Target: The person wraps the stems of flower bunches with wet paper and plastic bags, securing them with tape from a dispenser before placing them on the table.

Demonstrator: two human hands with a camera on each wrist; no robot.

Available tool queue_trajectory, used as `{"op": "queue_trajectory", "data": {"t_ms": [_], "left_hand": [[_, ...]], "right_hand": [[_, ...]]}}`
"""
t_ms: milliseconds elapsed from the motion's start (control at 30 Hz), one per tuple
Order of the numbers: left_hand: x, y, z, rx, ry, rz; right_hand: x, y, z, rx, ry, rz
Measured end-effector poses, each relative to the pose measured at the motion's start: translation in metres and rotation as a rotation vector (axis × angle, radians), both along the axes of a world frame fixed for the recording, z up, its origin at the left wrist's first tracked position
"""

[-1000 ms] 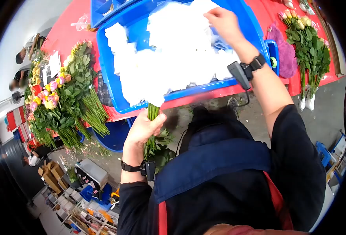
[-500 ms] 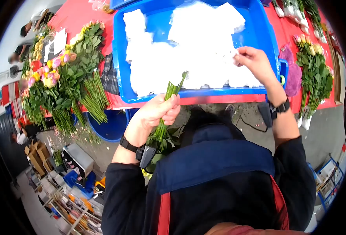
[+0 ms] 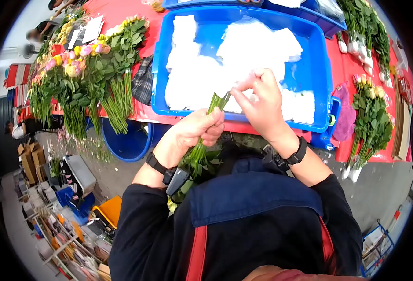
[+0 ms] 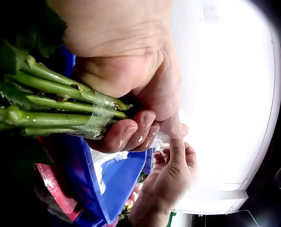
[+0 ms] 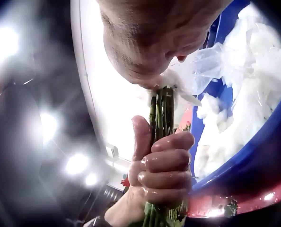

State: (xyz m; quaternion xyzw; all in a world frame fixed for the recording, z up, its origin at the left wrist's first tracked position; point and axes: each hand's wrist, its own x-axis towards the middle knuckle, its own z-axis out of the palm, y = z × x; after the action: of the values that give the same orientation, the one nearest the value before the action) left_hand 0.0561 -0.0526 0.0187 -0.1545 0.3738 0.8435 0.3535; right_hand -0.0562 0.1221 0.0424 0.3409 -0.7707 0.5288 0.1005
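Note:
My left hand (image 3: pixel 194 129) grips a bundle of green flower stems (image 3: pixel 219 102), cut ends up and leaves hanging below the fist. In the left wrist view, clear tape (image 4: pixel 100 116) binds the stems. Beside the cut ends my right hand (image 3: pixel 264 103) has thumb and fingers pinched together. The right wrist view shows a wet white cotton pad (image 5: pixel 179 92) with clear plastic film (image 5: pixel 203 68) at those fingertips, against the stem tops. Behind both hands lies a blue tray (image 3: pixel 155 89) with a heap of wet white cotton (image 3: pixel 192 79), overexposed in the head view.
Rose bunches (image 3: pixel 87 70) lie left on the red table (image 3: pixel 145 114), with a blue bucket (image 3: pixel 127 140) below. To the right are a purple cloth (image 3: pixel 344 112) and roses (image 3: pixel 372 112) with white-wrapped stem ends. A blue bin (image 3: pixel 325 23) stands behind the tray.
A second ago white material overlapped the stem ends; half a second ago they showed bare. My right hand has come from the tray's right side, leftward to the stem ends.

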Motion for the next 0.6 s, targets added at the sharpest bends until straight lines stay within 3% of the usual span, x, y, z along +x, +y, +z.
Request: {"op": "queue_trajectory", "data": {"t_ms": [67,167,200,300,433,600], "left_hand": [[0.005,-0.002,0.002,-0.007,0.011,0.013],[0.013,-0.003,-0.001,-0.033,0.012,0.040],[0.015,-0.003,0.002,-0.038,0.008,0.054],[0.021,-0.006,0.001,-0.066,0.005,0.055],[0.024,-0.001,0.005,-0.159,-0.007,0.071],[0.029,-0.005,0.013,-0.157,-0.073,0.172]], "right_hand": [[0.002,-0.005,0.000,-0.011,-0.402,-0.001],[-0.003,-0.009,-0.003,0.012,-0.571,0.137],[-0.003,-0.006,0.002,0.096,-0.549,0.134],[-0.002,-0.006,0.012,0.034,-0.355,-0.028],[-0.004,-0.020,-0.011,0.097,-0.111,0.045],[-0.008,0.000,-0.003,-0.113,-0.322,-0.092]]}}
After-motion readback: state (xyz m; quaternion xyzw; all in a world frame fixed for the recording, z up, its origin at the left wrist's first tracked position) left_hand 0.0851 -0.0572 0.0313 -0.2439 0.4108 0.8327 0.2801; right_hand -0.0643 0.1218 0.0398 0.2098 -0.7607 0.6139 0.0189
